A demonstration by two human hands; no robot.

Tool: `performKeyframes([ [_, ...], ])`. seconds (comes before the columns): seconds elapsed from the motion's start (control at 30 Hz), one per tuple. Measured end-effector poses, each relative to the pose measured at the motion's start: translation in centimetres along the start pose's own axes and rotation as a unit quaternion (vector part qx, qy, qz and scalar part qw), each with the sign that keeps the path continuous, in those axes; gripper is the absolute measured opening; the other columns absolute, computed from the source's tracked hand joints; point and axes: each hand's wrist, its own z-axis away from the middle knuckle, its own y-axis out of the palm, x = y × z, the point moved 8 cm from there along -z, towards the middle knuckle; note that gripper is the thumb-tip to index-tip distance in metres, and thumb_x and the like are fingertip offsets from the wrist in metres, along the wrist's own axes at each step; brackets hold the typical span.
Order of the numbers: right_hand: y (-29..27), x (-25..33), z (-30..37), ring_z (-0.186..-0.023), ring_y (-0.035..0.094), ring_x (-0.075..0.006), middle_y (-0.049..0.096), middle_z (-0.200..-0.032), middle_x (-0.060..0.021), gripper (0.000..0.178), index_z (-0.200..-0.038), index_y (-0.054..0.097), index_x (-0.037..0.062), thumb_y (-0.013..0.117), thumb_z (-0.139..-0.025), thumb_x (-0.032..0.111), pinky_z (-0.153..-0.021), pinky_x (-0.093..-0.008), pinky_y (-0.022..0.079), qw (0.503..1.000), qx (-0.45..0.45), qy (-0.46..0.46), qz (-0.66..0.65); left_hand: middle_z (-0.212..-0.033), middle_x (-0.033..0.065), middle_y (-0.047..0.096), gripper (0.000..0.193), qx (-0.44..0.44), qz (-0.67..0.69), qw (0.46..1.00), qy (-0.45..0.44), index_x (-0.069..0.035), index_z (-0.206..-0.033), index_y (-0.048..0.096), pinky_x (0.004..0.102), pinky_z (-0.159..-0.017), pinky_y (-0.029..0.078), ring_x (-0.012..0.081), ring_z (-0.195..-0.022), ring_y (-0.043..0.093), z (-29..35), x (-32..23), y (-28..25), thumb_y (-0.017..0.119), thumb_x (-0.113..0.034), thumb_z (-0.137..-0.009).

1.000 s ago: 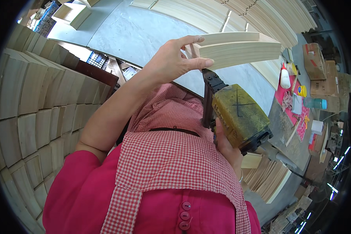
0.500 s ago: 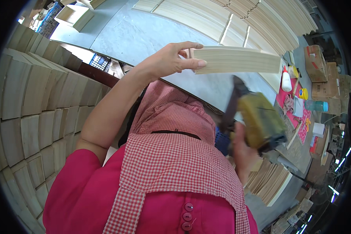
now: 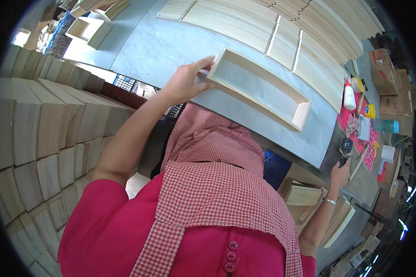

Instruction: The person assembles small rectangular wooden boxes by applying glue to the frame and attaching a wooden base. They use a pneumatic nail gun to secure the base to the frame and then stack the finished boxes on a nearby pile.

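A long narrow rectangular wooden frame (image 3: pixel 258 106) lies on the pale marbled tabletop (image 3: pixel 171 51), the tabletop showing through its middle. At its left end is my left hand (image 3: pixel 186 82), thumb and fingers apart on either side of the corner; whether they touch the wood I cannot tell. Far to the right, my right hand (image 3: pixel 340 175) is closed around the dark handle of a nail gun (image 3: pixel 346 147), which is at the bench edge beside a pink cloth (image 3: pixel 368 152). Most of the tool's body is turned away from view.
Wooden strips and panels (image 3: pixel 245 27) cover the far side of the table. A glue bottle (image 3: pixel 349 98), yellow tub (image 3: pixel 370 111) and blue-lidded jar (image 3: pixel 387 125) stand at right. Stacked wooden blocks (image 3: pixel 51 129) rise on my left; small open boxes (image 3: pixel 90 31) sit at far left.
The wooden frame, held up on edge before, now lies flat on the table, and my left hand's fingers have spread. My right hand has carried the nail gun away right to the bench.
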Motion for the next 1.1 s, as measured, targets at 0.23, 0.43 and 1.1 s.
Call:
performKeyframes([
  [0.23,2.6,-0.6,-2.9,-0.098,0.07,-0.0432,0.071,-0.11,-0.0236,0.062,-0.147,0.051,0.0112,0.072,-0.091,0.027,-0.088,-0.0514,0.056,0.99,-0.132,-0.029,0.052,-0.122,0.0196,0.072,0.045,-0.084,0.089,0.984,-0.127,0.003,-0.139,0.059,0.0351,-0.092,0.058,0.0239,-0.111,0.071,5.6,-0.4,1.7,0.068,-0.011,-0.097],
  [0.43,-0.8,6.9,-0.8,-0.084,0.069,-0.0323,0.072,-0.097,-0.017,0.038,-0.117,0.069,-0.0012,0.062,-0.102,0.033,-0.079,-0.0406,0.055,0.923,-0.132,-0.091,-0.35,-0.122,0.0123,0.071,0.046,-0.069,0.163,0.955,-0.237,0.003,-0.141,0.058,0.031,-0.087,0.053,0.0168,-0.103,0.066,3.1,-0.8,-0.5,0.055,-0.029,-0.107],
  [1.1,-3.8,22.6,8.3,-0.092,0.061,-0.016,0.065,-0.107,-0.011,0.01,-0.095,0.062,-0.0034,0.066,-0.096,0.006,-0.084,-0.0289,0.052,0.701,0.092,-0.152,-0.691,-0.127,0.0093,0.063,0.008,-0.164,0.512,0.827,-0.163,-0.007,-0.11,0.063,0.0379,-0.11,0.045,0.0174,-0.119,0.059,2.4,2.1,0.8,0.063,-0.006,-0.102],
])
